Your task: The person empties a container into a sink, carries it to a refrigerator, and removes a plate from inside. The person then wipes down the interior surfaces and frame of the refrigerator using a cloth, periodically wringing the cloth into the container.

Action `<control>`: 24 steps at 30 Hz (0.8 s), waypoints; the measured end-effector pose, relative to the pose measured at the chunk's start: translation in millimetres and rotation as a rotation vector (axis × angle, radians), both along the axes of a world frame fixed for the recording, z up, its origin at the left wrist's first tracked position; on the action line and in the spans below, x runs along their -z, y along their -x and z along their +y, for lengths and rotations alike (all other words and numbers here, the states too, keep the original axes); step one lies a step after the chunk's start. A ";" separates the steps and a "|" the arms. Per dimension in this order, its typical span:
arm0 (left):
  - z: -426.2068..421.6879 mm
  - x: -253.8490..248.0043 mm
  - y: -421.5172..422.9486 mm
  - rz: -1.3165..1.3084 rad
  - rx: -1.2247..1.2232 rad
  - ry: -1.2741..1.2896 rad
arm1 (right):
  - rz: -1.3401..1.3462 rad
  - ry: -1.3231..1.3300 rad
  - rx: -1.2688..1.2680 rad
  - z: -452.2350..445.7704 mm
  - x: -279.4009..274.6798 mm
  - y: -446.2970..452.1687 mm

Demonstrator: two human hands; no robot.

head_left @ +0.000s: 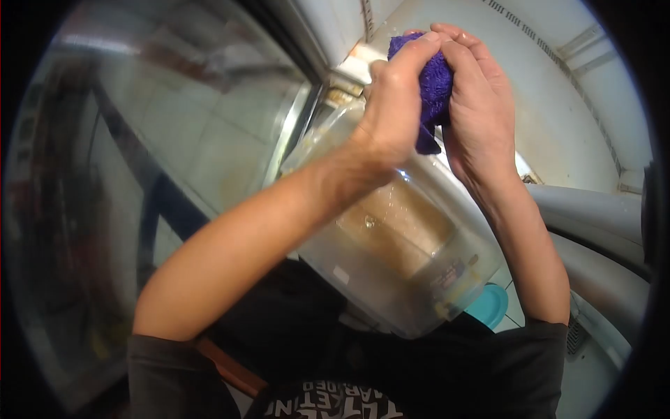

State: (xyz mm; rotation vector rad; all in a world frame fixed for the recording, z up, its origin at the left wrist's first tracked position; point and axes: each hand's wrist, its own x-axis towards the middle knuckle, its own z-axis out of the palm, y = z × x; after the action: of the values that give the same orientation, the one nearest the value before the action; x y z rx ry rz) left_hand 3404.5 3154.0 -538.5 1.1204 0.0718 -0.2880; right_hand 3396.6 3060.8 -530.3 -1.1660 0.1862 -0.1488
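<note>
A purple cloth is bunched between my two hands, its lower end hanging free. My left hand presses on it from the left, fingers closed round it. From the right, my right hand grips the same cloth, and the thumbs nearly meet at its top. Below them a clear plastic tub stands tilted in view, with brownish liquid or a brown surface showing in it; which one I cannot tell. The hands are above its far end.
A glass door or panel with a dark frame runs along the left. White interior walls curve behind the hands. Thick grey-white rounded bars lie at the right. A turquoise round lid or basin sits on the tiled floor below.
</note>
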 end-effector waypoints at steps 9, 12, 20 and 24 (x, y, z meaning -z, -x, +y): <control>64.6 27.8 21.4 0.317 0.757 -0.042 | 0.043 0.091 -0.512 0.0 28.9 15.7; 62.7 49.4 28.0 0.322 0.732 -0.237 | -0.059 0.405 -0.418 22.8 47.8 21.5; 52.2 62.3 60.4 0.243 0.705 -0.717 | -0.093 0.643 -0.292 36.7 100.1 46.5; 56.8 102.4 74.1 0.181 0.753 -0.765 | -0.080 0.608 -0.275 34.8 122.8 55.3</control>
State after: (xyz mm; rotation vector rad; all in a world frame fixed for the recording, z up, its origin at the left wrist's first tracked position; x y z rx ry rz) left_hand 3330.4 3210.8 -641.0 1.8553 -0.0953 -1.1001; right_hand 3341.4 3095.7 -653.1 -1.7730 -0.1025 -0.0049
